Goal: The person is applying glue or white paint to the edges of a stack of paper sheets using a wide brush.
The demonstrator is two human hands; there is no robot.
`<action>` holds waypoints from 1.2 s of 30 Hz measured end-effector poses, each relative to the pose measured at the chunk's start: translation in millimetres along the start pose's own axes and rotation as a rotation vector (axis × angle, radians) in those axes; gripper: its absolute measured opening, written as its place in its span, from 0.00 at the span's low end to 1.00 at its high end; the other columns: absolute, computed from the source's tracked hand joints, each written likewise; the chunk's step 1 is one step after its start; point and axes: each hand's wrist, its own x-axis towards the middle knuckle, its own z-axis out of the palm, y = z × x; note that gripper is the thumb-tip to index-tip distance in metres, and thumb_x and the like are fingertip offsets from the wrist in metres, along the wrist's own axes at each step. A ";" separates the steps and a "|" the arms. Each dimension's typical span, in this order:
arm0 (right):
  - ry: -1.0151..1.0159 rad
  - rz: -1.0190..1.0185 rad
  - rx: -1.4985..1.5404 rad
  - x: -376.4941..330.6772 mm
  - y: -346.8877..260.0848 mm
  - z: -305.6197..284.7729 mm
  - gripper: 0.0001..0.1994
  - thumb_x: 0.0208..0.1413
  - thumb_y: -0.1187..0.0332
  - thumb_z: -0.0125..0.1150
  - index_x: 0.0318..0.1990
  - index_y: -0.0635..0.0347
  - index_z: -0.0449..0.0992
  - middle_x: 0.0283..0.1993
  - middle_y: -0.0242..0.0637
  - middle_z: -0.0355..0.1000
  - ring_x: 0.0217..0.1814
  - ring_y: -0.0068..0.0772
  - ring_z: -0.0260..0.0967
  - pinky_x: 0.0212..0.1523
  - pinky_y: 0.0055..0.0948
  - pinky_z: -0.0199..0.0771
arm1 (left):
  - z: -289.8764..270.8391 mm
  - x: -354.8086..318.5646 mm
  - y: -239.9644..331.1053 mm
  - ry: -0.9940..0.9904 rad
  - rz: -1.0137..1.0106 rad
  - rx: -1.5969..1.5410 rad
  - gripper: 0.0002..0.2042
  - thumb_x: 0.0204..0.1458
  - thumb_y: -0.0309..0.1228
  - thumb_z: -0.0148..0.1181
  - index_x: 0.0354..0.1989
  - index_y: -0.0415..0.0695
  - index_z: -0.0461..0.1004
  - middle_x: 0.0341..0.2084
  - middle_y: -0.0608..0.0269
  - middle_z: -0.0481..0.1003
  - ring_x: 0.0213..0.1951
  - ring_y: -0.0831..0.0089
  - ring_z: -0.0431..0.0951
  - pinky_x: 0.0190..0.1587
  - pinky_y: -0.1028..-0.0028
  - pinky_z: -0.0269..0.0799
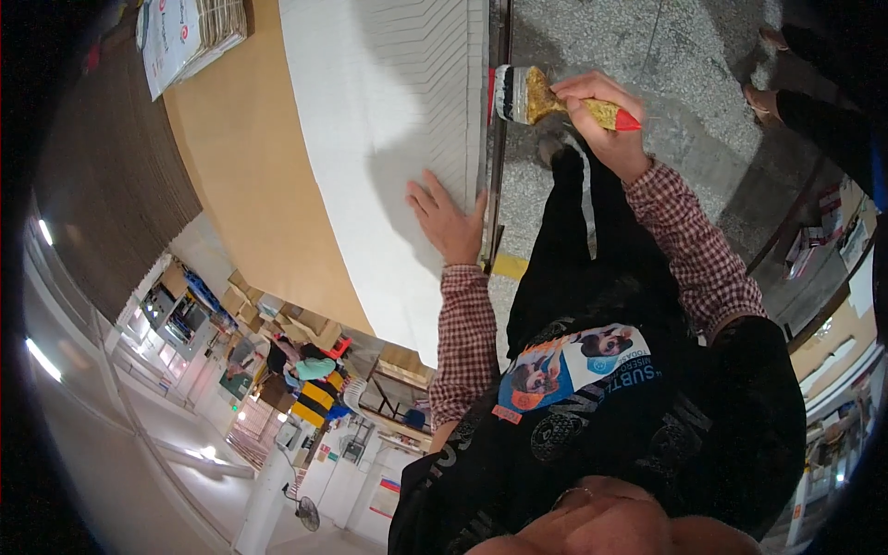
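Note:
My right hand (606, 120) is closed around the yellow, red-tipped handle of a wide paintbrush (541, 95). The brush lies nearly level, its bristle end pointing left against the edge of the white sheets, where a strip of red shows. Whether the bristles touch the sheets, I cannot tell. Fingers spread, my left hand (449, 222) rests flat on the white sheets (370, 157) close to their right edge. Toward the far end, the sheets overlap in a fanned row of stepped, zigzag edges.
Brown board (240, 157) lies left of the white sheets, with a tied paper bundle (199, 37) on its far end. Beyond stands a tall stack of dark brown sheets (111, 166). A dark rail (500, 139) borders the work surface. Another person's feet (763, 102) show at far right.

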 end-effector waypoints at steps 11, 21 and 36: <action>0.003 -0.052 -0.007 -6.1 15.6 25.0 0.04 0.50 0.76 0.59 0.33 0.66 0.75 0.37 0.41 0.74 0.41 0.32 0.73 0.42 0.27 0.72 | -34.5 21.0 -25.2 -0.229 0.084 -0.342 0.34 0.50 0.45 0.58 0.62 0.39 0.58 0.57 0.32 0.59 0.61 0.43 0.58 0.60 0.60 0.58; 0.023 -0.087 -0.013 -23.9 2.0 28.7 0.03 0.52 0.77 0.56 0.32 0.67 0.75 0.38 0.43 0.75 0.42 0.33 0.73 0.42 0.28 0.72 | -30.2 21.1 -23.3 -0.203 0.140 -0.272 0.34 0.50 0.48 0.57 0.61 0.38 0.60 0.55 0.30 0.62 0.58 0.41 0.62 0.57 0.59 0.61; 0.016 0.027 -0.019 -87.2 -28.0 20.3 0.03 0.51 0.77 0.57 0.33 0.67 0.75 0.38 0.43 0.75 0.42 0.33 0.74 0.43 0.28 0.72 | 34.6 -50.5 -18.0 0.065 -0.041 -0.002 0.49 0.42 0.50 0.64 0.66 0.37 0.44 0.64 0.31 0.39 0.66 0.39 0.37 0.65 0.51 0.38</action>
